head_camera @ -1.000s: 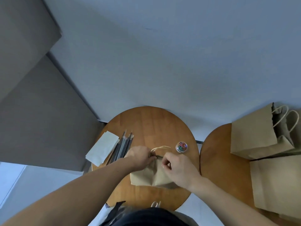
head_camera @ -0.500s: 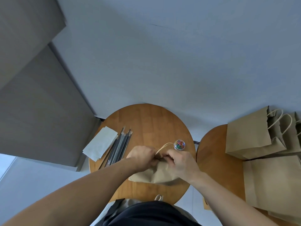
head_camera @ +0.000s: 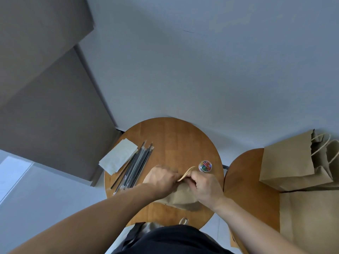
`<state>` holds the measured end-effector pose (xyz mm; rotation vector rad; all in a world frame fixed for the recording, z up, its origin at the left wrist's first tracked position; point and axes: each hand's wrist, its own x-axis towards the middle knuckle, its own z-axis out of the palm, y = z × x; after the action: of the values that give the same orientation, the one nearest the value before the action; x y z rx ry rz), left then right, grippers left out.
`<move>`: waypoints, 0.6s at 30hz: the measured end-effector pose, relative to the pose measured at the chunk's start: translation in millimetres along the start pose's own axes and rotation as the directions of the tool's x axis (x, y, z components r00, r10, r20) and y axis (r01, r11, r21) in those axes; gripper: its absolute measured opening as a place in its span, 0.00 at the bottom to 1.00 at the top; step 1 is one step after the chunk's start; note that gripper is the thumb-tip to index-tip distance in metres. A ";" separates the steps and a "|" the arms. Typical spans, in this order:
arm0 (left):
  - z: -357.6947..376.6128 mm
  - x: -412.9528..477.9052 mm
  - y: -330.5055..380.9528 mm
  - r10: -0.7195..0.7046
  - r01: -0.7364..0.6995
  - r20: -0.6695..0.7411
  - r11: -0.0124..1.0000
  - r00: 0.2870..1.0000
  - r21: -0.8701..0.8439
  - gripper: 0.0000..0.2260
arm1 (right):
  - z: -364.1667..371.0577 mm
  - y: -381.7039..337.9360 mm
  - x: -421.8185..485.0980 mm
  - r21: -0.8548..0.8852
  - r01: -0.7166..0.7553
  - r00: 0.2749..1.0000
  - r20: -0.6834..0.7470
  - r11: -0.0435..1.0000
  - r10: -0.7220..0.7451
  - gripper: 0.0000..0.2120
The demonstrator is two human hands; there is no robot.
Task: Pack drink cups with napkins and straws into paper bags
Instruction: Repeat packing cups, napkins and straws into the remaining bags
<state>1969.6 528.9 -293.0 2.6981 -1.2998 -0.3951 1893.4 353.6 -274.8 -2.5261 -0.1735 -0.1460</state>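
Both hands meet at the mouth of the paper bag [head_camera: 183,197]. Left hand [head_camera: 161,180] and right hand [head_camera: 205,186] have fingers curled in, pinching the folded top edge from either side. Fingertips are hidden; can't tell if a clip is held.

One twine handle [head_camera: 187,172] loops up between the knuckles. The bag lies on the near half of the round table [head_camera: 174,140]; no cup is visible, and its contents can't be seen.

Step in hand looks like closing the top. To do it well:
- keep the fold flat and both layers aligned
- hold the handle out of the crease
- pinch with one hand before freeing the other

Jar of paper clips [head_camera: 205,166] sits just beyond the right hand, within easy reach. Straws [head_camera: 135,171] and napkins [head_camera: 119,156] lie left of the bag. Other bags [head_camera: 289,162] stand on the side table [head_camera: 245,180].
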 end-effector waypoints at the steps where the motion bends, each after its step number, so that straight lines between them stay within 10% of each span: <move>1: -1.3 -0.4 0.7 -0.011 0.011 0.008 1.000 1.000 -0.001 0.13 | 0.1 0.2 1.8 -0.006 0.001 1.000 0.005 1.000 -0.001 0.03; 18: -10.0 6.1 -3.6 -0.124 0.146 0.169 0.982 0.978 -0.123 0.17 | 4.1 3.6 8.6 0.042 -0.105 0.990 0.094 0.994 0.101 0.07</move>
<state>1978.8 526.3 -285.3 2.6953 -1.0835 -0.7026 1902.7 353.8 -278.9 -2.4904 -0.0810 0.0147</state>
